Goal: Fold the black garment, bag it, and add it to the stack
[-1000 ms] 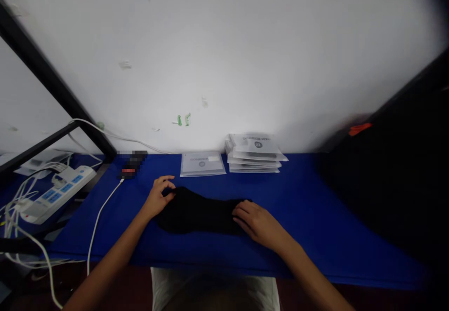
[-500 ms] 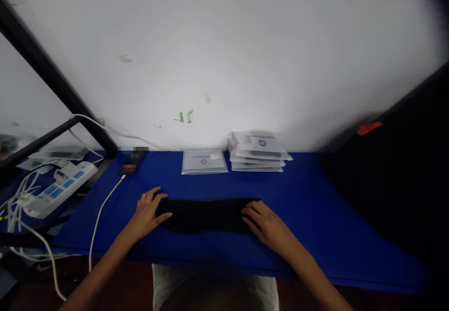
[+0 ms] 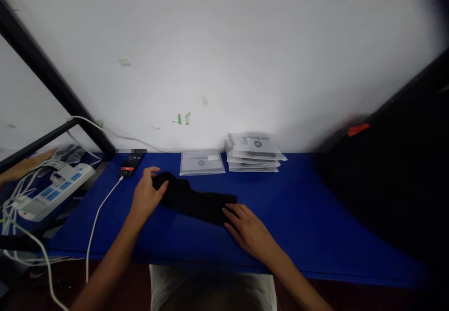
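Observation:
A long piece of black cloth lies slantwise across the blue tabletop, its left end bunched and raised, its right part flatter. My left hand grips that bunched end between thumb and curved fingers; the fingertips are partly hidden by the cloth. Resting palm down at the other end is my right hand, its fingers stretched out over the cloth's edge. What kind of garment or cover the black cloth is, I cannot tell.
Behind the cloth lie a flat printed pouch and a stack of similar pouches. A phone with a white cable is at the left, near a power strip. Another person's hand shows beyond the frame.
The cloth's left end has been lifted, bunched and pushed away from me, so the cloth now slants. My right hand has moved left. Another person's hand has appeared at far left.

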`<state>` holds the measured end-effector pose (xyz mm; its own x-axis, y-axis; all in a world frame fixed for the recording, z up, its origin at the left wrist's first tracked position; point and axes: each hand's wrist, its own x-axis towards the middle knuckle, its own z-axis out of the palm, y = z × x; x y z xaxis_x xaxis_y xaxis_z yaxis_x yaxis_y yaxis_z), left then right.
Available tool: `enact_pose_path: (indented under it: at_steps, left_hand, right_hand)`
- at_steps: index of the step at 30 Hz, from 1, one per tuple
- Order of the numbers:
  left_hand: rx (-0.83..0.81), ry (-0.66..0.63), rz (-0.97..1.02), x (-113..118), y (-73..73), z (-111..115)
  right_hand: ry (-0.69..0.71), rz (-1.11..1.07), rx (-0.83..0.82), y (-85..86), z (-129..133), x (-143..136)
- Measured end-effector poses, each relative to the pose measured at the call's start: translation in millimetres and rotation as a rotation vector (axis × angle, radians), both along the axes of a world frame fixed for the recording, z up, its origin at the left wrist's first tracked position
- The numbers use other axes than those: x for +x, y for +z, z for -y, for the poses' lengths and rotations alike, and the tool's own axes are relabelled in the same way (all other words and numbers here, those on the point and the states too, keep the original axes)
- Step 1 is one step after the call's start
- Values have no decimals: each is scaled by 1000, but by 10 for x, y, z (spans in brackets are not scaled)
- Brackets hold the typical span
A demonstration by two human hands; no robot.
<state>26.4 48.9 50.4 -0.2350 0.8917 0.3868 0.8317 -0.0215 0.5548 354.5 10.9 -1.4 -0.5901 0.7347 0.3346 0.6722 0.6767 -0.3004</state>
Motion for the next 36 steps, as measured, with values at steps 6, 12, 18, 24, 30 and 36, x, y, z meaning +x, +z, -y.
enact_pose_path:
  at_steps: [6, 12, 18, 24, 30, 36]
  left_hand:
    - [-66, -561, -162, 546, -257, 104]
    - [11, -284, 38, 369, -424, 234]
    - [-148, 55, -50, 200, -737, 303]
    - [68, -61, 124, 362, -506, 291]
    - [-30, -664, -116, 870, -343, 415]
    - [-89, -711, -287, 982, -455, 437]
  right_hand:
    - [-6, -14, 7, -32, 0, -72]
    - [-16, -51, -2, -54, 9, -52]
    - [26, -164, -84, -29, 38, -39]
    - [95, -239, -261, -27, 114, -14]
    - [153, -272, -386, 19, 76, -29]
    - [157, -450, -361, 17, 61, 36]
